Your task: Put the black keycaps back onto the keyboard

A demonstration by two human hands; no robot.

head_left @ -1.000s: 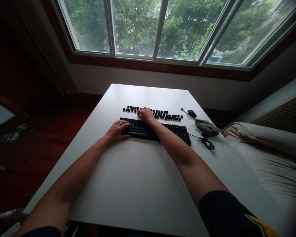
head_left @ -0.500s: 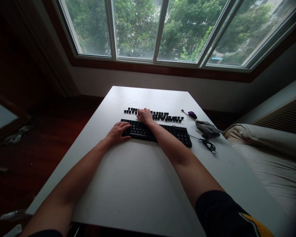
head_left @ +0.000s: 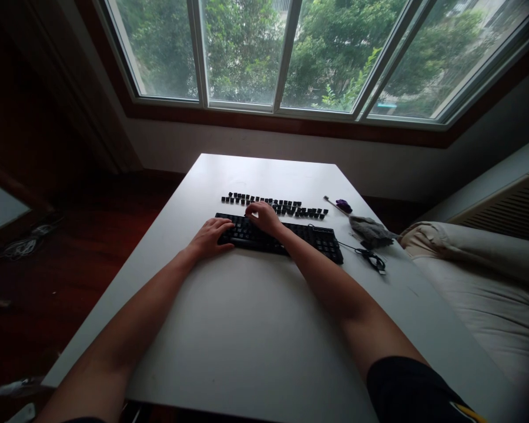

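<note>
A black keyboard (head_left: 308, 234) lies across the white table. Its left end is held by my left hand (head_left: 209, 238), with the fingers over the keys and the thumb along the front edge. Over the keyboard's back edge, left of its middle, my right hand (head_left: 264, 217) is closed in a pinch. Whatever is between those fingertips is too small and dark to make out. Loose black keycaps (head_left: 291, 210) stand in rows just behind the keyboard. My right hand and wrist cover part of the keys.
Right of the keyboard lie its coiled cable (head_left: 372, 258), a grey cloth (head_left: 370, 230), a thin brush-like stick (head_left: 335, 203) and a small purple object (head_left: 344, 205). The white table (head_left: 247, 329) stands before a window, with a beige padded seat (head_left: 471, 282) on the right.
My right hand has come back toward me from the keycap rows to the keyboard, uncovering more keycaps. My left hand stays on the keyboard's left end.
</note>
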